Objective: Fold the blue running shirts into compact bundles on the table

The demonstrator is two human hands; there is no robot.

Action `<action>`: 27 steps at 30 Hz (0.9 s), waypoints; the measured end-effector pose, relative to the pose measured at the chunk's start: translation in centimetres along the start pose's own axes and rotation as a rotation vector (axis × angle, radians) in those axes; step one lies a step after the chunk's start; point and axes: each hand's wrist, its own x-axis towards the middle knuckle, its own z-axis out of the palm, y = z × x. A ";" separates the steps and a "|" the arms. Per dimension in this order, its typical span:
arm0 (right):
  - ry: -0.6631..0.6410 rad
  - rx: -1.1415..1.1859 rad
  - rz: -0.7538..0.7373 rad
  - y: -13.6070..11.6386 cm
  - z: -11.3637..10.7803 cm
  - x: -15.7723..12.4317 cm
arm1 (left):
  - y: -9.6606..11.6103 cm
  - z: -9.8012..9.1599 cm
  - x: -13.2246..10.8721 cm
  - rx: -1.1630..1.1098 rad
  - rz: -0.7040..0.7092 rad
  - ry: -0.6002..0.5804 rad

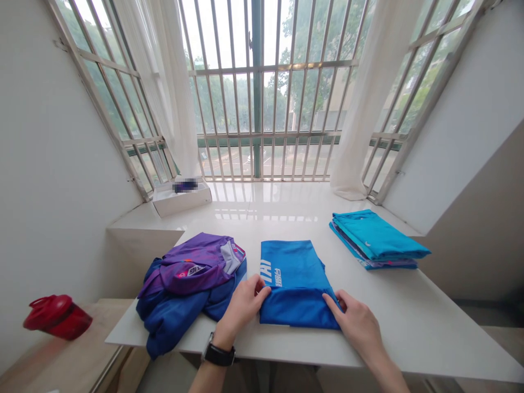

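A blue jersey (295,284) with white lettering lies folded flat on the white counter (262,224), its near part doubled over. My left hand (243,305) grips the fold at its left corner, and my right hand (354,322) holds the right side of the same fold. To the left of my left hand, almost touching it, sits a crumpled heap of purple and blue sportswear (188,284). Farther right lies a neat stack of folded teal shirts (379,240).
A black watch (219,351) circles my left wrist. A white box (182,197) with a blurred item stands on the sill at the back left. A red bottle (57,316) lies on a lower ledge at left. Barred windows and white curtains line the back.
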 end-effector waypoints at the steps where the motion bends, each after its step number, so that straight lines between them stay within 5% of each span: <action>1: 0.003 0.005 -0.003 0.0 0.0 0.0 | 0.1 0.1 -0.1 0.024 -0.017 0.004; 12: -0.022 0.027 0.002 0.4 0.2 0.0 | 0.4 0.4 -0.1 0.260 -0.061 0.043; 27: -0.016 -0.010 -0.045 0.3 0.1 -0.3 | 0.8 1.0 -1.5 0.159 -0.066 0.111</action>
